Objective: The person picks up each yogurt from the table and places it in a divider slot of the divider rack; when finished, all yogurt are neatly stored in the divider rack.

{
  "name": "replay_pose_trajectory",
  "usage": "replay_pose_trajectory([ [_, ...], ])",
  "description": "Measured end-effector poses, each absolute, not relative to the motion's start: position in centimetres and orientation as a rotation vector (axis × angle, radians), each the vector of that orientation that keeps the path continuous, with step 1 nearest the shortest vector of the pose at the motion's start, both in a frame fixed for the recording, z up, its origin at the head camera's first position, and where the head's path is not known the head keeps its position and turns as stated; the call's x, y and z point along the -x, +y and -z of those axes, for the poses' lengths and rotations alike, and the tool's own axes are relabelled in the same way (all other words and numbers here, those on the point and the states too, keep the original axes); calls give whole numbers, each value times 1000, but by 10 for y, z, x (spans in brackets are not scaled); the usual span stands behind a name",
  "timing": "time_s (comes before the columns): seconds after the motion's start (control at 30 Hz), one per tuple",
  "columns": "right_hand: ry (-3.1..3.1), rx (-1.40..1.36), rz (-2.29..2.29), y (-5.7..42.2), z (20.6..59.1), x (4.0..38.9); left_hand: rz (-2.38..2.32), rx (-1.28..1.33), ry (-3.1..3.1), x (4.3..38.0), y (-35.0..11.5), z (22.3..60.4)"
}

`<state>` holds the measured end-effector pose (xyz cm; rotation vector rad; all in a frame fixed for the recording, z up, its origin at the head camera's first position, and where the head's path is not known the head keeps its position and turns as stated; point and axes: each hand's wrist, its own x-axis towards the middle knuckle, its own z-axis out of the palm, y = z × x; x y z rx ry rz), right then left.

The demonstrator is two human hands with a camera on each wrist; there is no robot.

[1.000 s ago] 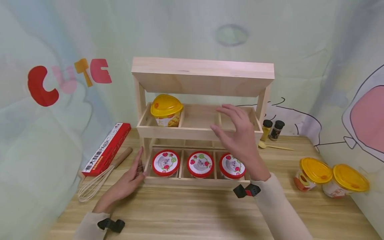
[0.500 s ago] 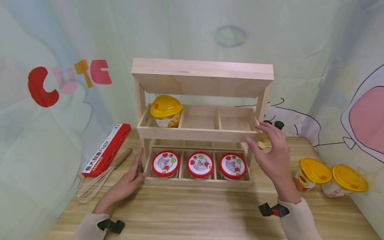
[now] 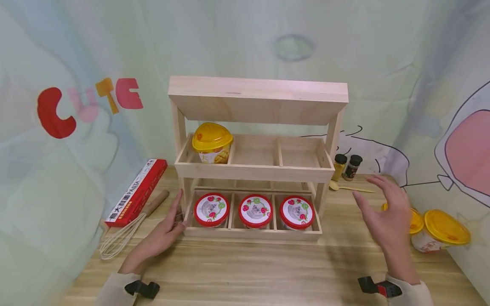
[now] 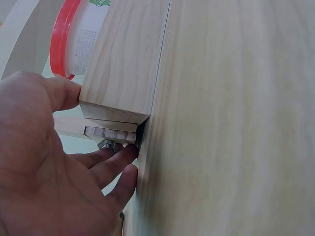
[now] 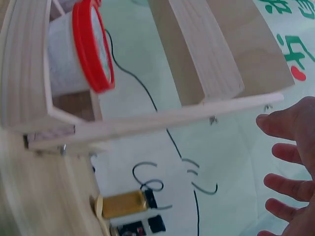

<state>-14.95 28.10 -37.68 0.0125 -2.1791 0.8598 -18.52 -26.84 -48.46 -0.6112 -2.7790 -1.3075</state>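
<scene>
A two-tier wooden shelf (image 3: pixel 252 173) with a slanted top board stands at the centre. My left hand (image 3: pixel 162 233) grips its lower left corner; the left wrist view has the thumb on the tray's end and the fingers bent behind the post. One yellow-lidded cup (image 3: pixel 212 142) sits in the upper tray's left compartment. Below, three red-rimmed tubs (image 3: pixel 255 211) fill the lower compartments. My right hand (image 3: pixel 392 216), empty with fingers spread, is over the table's right side. It partly hides one yellow-lidded cup (image 3: pixel 416 223); another yellow-lidded cup (image 3: pixel 445 229) stands just right of that.
Left of the shelf lie a red pasta box (image 3: pixel 136 192) and a whisk (image 3: pixel 132 227) with a wooden handle. Behind its right end stand two black-capped spice jars (image 3: pixel 351 168), with a wooden spoon (image 3: pixel 354 188) in front. Printed cloth (image 3: pixel 245 38) hangs behind the wooden table (image 3: pixel 245 272).
My right hand has moved from in front of the upper tray, past the shelf's right end, to the yellow-lidded cups at right. The left hand has kept its place on the shelf.
</scene>
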Motion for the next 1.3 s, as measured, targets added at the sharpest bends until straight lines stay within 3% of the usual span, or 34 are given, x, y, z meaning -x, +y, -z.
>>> replay_pose_trajectory([
  [0.7, -2173, 154, -753, 333, 421, 119, 1322, 614, -2769, 183, -269, 486],
  [1.3, -2266, 182, -765, 349, 451, 122, 1306, 617, -2771, 185, -269, 486],
])
